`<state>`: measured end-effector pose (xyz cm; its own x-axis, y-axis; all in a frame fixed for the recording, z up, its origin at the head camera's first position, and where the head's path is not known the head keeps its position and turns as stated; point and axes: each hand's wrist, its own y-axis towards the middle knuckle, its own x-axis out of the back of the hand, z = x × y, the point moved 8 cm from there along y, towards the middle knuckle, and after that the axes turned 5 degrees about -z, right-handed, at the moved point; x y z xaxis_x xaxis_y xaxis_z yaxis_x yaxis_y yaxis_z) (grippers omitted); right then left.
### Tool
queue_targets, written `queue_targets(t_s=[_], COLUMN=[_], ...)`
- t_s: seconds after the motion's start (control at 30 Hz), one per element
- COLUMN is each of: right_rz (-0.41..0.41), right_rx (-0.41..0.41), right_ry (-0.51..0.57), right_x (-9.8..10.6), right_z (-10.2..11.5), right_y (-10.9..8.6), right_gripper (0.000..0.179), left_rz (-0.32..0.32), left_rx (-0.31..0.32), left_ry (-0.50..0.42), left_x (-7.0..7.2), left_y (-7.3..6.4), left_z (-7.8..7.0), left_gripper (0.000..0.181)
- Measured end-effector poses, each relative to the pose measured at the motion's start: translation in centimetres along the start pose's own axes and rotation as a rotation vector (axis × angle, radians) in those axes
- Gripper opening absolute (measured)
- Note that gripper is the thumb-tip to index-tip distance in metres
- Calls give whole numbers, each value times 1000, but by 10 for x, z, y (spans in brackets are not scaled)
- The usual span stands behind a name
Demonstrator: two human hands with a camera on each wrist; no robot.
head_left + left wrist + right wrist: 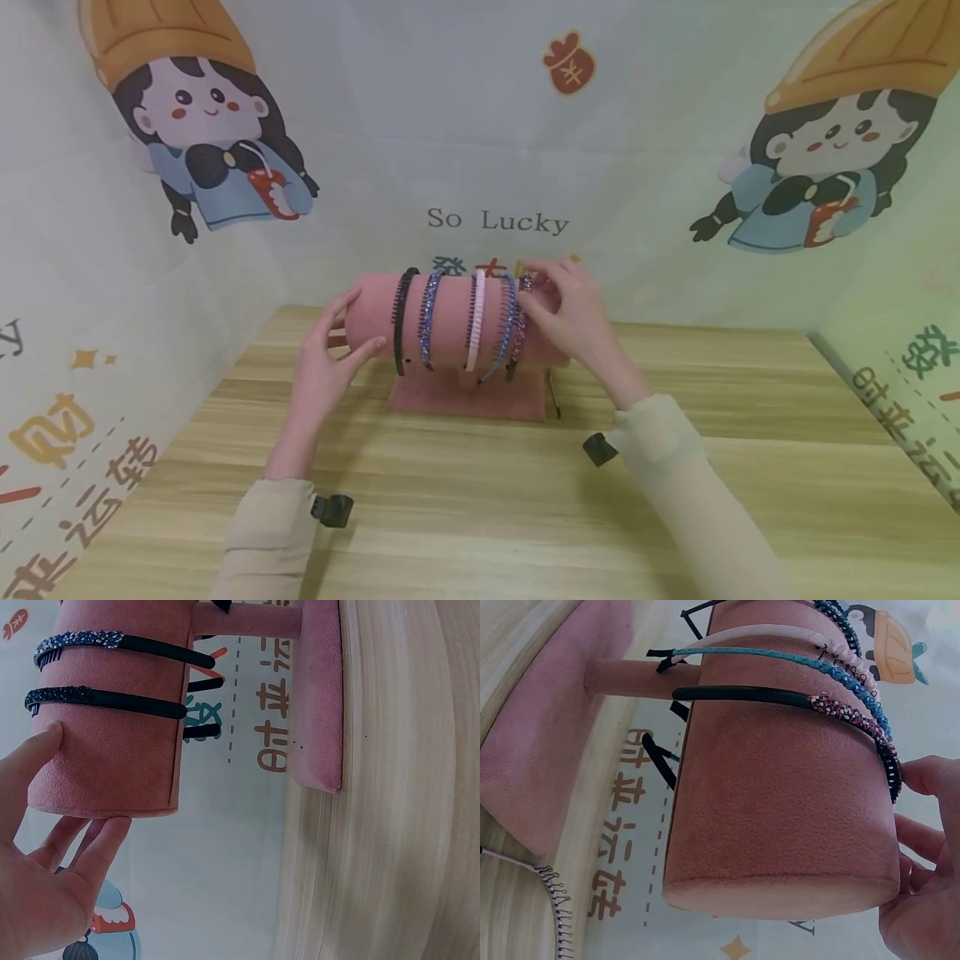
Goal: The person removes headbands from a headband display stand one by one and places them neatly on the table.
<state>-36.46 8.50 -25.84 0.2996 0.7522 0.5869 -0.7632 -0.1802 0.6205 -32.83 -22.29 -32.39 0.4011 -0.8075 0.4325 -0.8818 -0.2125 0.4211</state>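
Observation:
A pink plush headband stand [450, 308], a horizontal roll on a post and base, holds several toothed headbands. My left hand [327, 367] grips the roll's left end, thumb on its front and fingers against the end in the left wrist view. Toward the right end, my right hand [573, 317] pinches the pink-sequined headband [847, 712] near its top, thumb and index finger at its band. Beside that sit a blue braided headband [508, 321] and a pale pink headband [476, 321]. Farther left are a blue glittery headband [428, 321] and a black headband [402, 325].
Another headband [557, 900], thin with wire-like teeth, lies by the right side of the stand's base [465, 400]. The wooden table [480, 508] ends at a printed cloth backdrop [495, 150] behind and on both sides. Small black cameras are on both wrists.

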Motion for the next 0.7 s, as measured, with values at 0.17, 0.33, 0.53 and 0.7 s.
queue_targets(t_s=[0.17,0.33,0.53,0.7], right_rz=[54,86,85,93], right_rx=[-9,-23,-29,-26], right_ry=[-40,-55,-34,4], right_x=[-2,-4,-4,-3], right_z=[0,0,-3,-4], right_y=[1,0,0,-2], right_gripper=[43,40,37,36], left_rz=[-2,3,3,-1], left_rx=[-7,0,-2,-4], left_ry=[-4,-7,-8,-4], left_x=[0,0,0,-1], left_y=[0,1,1,0], left_z=[-1,1,0,0], left_gripper=[72,72,73,72])
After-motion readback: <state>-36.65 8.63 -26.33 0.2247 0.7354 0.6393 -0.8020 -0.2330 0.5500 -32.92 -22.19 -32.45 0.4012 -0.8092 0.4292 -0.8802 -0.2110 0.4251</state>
